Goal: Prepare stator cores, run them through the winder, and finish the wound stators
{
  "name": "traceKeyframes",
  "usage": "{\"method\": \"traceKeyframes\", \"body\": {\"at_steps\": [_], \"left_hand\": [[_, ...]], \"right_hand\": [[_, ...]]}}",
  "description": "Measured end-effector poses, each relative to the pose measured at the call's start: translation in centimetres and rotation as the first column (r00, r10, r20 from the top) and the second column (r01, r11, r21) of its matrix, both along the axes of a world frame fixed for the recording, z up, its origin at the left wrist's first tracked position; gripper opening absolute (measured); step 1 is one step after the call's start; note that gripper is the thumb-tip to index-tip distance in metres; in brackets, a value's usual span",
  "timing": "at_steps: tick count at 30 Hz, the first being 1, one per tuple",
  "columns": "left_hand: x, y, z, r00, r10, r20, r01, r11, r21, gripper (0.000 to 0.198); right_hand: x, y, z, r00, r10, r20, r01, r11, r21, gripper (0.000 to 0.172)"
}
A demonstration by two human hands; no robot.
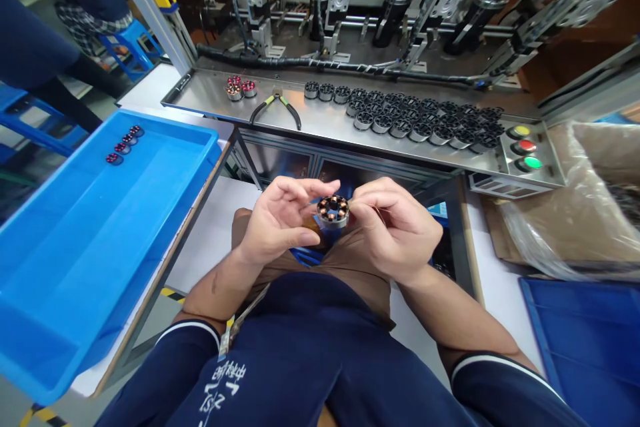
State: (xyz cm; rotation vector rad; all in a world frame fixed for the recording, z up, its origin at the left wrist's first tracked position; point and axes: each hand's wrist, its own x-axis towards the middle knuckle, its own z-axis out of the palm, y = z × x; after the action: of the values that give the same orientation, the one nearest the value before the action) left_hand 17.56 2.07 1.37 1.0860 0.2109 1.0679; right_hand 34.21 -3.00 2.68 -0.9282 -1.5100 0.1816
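Above my lap is a small ring-shaped motor stator (333, 213) with copper windings, black insulation and a silvery outer rim. My right hand (400, 227) pinches it at its right edge between thumb and forefinger; a thin wire shows by those fingers. On the other side, my left hand (283, 217) has its fingers spread around the stator's left and back edge, with the thumb apart from it. Whether the left fingertips bear any of its weight is hidden. Black-topped stators (400, 113) stand in rows on the metal ledge ahead.
Green-and-black cutters (276, 107) lie on the ledge beside red-and-copper stators (240, 89). A blue tray (100, 227) at left holds several stators (123, 145). Right are push buttons (525, 147), a plastic-lined box (540, 213) and a dark blue tray (585, 340). Machinery (340, 0) stands behind; a person (35, 47) is at far left.
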Motion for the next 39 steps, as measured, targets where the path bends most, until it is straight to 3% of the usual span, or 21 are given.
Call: {"method": "traceKeyframes", "body": {"at_steps": [2,5,7,10,13,16,20,23,26,35,39], "left_hand": [[0.2,0.0,-0.2,0.997,-0.073,-0.038,0.069,0.994,-0.086,0.050],[0.3,-0.2,-0.4,0.935,-0.334,-0.122,0.310,0.934,-0.178,0.038],[0.4,-0.5,-0.5,0.919,-0.371,-0.132,0.346,0.920,-0.183,0.030],[0.5,-0.8,-0.7,0.970,-0.219,-0.107,0.210,0.974,-0.090,0.031],[0.9,-0.9,-1.1,0.996,0.028,-0.086,-0.016,0.990,0.139,0.035],[1.1,-0.8,-1.6,0.951,0.305,-0.041,-0.258,0.863,0.435,0.045],[0.9,-0.8,-1.8,0.878,0.476,-0.055,-0.333,0.690,0.643,0.061],[0.7,-0.8,-1.6,0.832,0.550,-0.068,-0.348,0.613,0.709,0.060],[0.6,-0.9,-1.6,0.800,0.596,-0.063,-0.366,0.569,0.736,0.058],[0.1,-0.9,-1.7,0.828,0.551,-0.108,-0.337,0.642,0.689,0.060],[0.1,-1.2,-1.8,0.886,0.453,-0.102,-0.300,0.727,0.618,0.057]], "right_hand": [[0.3,0.0,-0.1,0.995,-0.027,0.101,0.018,0.996,0.092,0.011],[0.7,-0.1,-0.2,0.977,-0.053,0.207,0.022,0.989,0.145,0.011],[0.7,-0.3,-0.2,0.971,-0.073,0.228,0.041,0.989,0.142,0.010],[0.2,-0.7,-0.3,0.986,-0.090,0.142,0.079,0.993,0.084,0.011],[-0.5,-1.0,-0.5,0.993,-0.033,-0.112,0.020,0.992,-0.122,0.013],[-1.0,-1.1,-1.0,0.894,0.046,-0.445,-0.224,0.907,-0.356,0.025],[-1.3,-0.8,-1.6,0.660,0.028,-0.751,-0.509,0.751,-0.420,0.034],[-1.5,-0.7,-1.9,0.557,-0.055,-0.829,-0.586,0.681,-0.439,0.033],[-1.7,-0.7,-2.0,0.526,-0.084,-0.846,-0.605,0.662,-0.442,0.031],[-1.9,-0.7,-2.3,0.554,-0.032,-0.832,-0.582,0.699,-0.415,0.030],[-1.5,-0.6,-2.3,0.663,0.074,-0.745,-0.526,0.754,-0.393,0.026]]}}
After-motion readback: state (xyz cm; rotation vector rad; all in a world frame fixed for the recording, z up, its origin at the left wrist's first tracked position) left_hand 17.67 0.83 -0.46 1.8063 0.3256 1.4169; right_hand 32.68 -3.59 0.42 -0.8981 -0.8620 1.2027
